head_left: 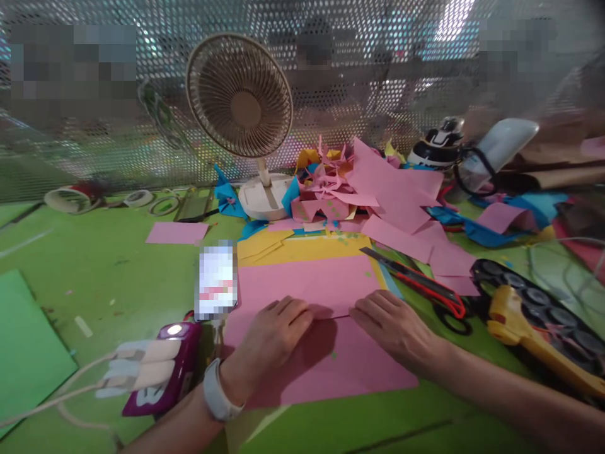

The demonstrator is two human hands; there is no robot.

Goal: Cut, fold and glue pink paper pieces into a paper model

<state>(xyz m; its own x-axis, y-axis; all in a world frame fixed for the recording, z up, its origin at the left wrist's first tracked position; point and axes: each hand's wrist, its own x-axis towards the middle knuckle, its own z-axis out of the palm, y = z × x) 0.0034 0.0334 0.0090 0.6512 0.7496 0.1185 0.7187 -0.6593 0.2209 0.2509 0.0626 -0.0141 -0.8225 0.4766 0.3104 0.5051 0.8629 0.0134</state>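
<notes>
My left hand (274,334), with a pale band on its wrist, has its fingers curled on the near edge of a piece of pink paper (331,304). At the other end of that edge, the fingers of my right hand (397,325) are closed on it too. The edge lifts slightly between them and casts a shadow on a larger pink sheet (363,372) underneath. Thumbs and undersides of the fingers are mostly hidden. Yellow sheets (326,247) lie just beyond. To the right of my right hand rests a black and red utility knife (416,277).
A phone (216,277) and a purple power strip (165,372) lie left. Behind stand a fan (246,107) and a heap of pink scraps (392,183). Scissors handles (454,318), a yellow glue gun (513,315) and a black tray (586,340) are right. A green sheet (28,347) lies far left.
</notes>
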